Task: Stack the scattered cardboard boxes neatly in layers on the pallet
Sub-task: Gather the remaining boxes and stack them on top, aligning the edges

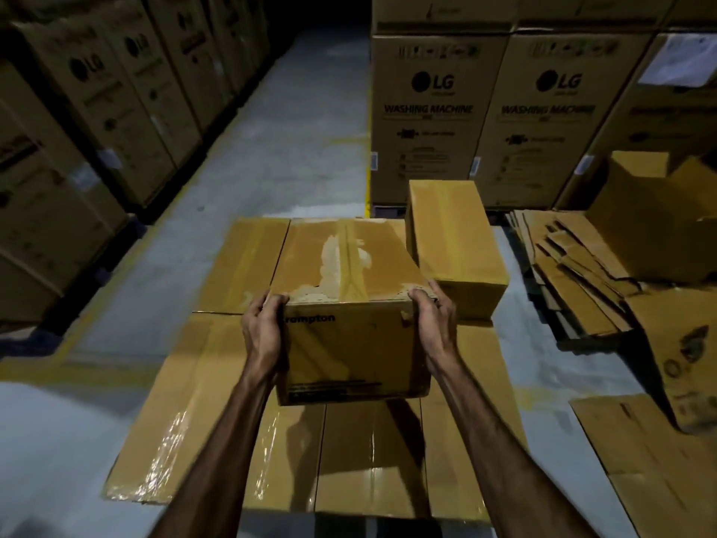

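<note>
Box (351,304) between both hands, aisle leftward.

Dim warehouse light; glare on taped box tops (201,440); corners dark, edges bent by wide-angle, slight blur.

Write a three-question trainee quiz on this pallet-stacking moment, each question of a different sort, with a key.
1. True or false: the left hand and the right hand grip opposite near corners of the Crompton box.
2. Multiple choice: the other second-layer box stands A) to the left of the held box, B) to its right and farther from the camera, C) on the pile of flattened cartons.
3. Fill in: the tall cartons behind the pallet stack are printed LG and "______ machine".

Key: 1 true; 2 B; 3 washing.
</note>
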